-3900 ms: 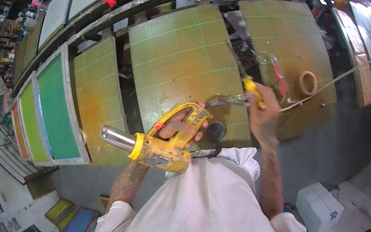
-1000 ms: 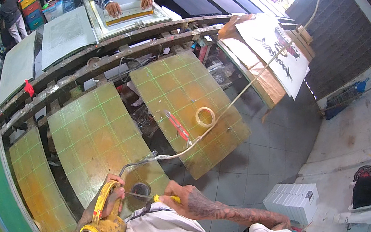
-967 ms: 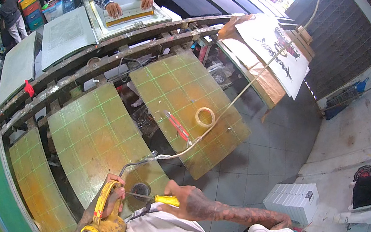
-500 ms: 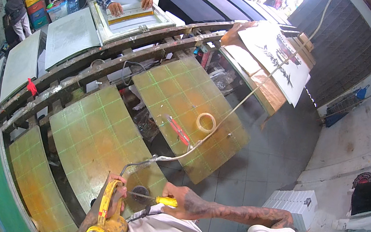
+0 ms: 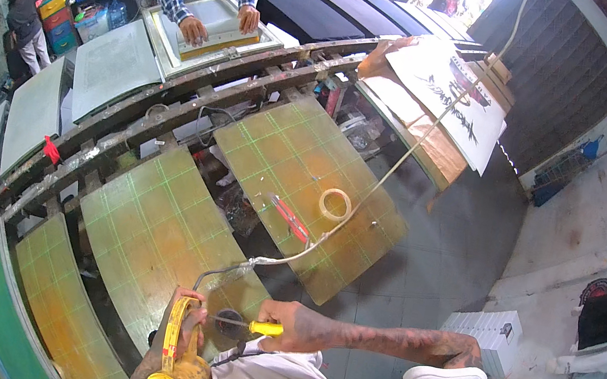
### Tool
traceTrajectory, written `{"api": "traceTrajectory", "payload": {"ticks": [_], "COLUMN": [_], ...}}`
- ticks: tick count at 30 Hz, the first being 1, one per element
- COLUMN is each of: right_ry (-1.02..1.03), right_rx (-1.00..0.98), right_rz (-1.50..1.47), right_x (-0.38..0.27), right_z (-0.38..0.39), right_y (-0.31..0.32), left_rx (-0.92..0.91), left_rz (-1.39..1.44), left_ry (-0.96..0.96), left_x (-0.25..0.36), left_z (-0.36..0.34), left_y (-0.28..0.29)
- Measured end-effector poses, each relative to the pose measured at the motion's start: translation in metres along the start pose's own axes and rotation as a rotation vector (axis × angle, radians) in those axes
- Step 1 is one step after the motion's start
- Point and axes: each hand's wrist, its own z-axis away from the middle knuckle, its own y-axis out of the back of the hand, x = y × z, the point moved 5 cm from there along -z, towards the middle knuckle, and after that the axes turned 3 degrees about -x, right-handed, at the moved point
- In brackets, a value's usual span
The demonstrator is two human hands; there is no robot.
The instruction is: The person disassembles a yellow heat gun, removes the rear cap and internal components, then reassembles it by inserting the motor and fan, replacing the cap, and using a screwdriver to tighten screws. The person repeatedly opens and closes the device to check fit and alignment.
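My left hand is closed around the looped handle of a yellow heat gun, its metal barrel pointing toward the lower edge. In my right hand is a screwdriver with a yellow handle. Its thin shaft points left to the heat gun's handle by my left fingers; whether the tip sits in a screw is too small to tell. A dark round thing shows behind the shaft. From the handle, a cord runs up and right across the boards.
Below the cord lie greenish boards with grid lines. One bears a tape roll and a red cutter. A green framed screen stands at lower left. Beyond the rails, another person works a squeegee in a frame.
My right hand and the screwdriver have shifted slightly left. My left hand keeps its hold on the heat gun. Across the rails, the other person's hands have come nearer with the squeegee.
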Motion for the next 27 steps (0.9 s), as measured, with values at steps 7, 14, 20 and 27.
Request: {"api": "traceTrajectory", "payload": {"ticks": [7,14,20,27], "right_ry": [0.546,0.025,0.508,0.22], "right_rx": [0.454,-0.036,0.311,0.168], "right_rz": [1.093,0.121,0.763,0.506], "right_x": [-0.027,-0.01,-0.036,-0.017], "right_z": [0.019,-0.009,0.001,-0.001], "right_y": [-0.011,0.002,-0.001,-0.004], "left_rx": [-0.017,-0.051,0.032,-0.031], "left_rz": [0.252,0.363,0.425,0.344], "left_ry": [0.115,0.2,0.237,0.129], "left_x": [-0.009,-0.016,-0.026,-0.024], "left_z": [-0.009,-0.007,-0.008,-0.014], "left_y": [0.002,0.001,0.008,0.005]}}
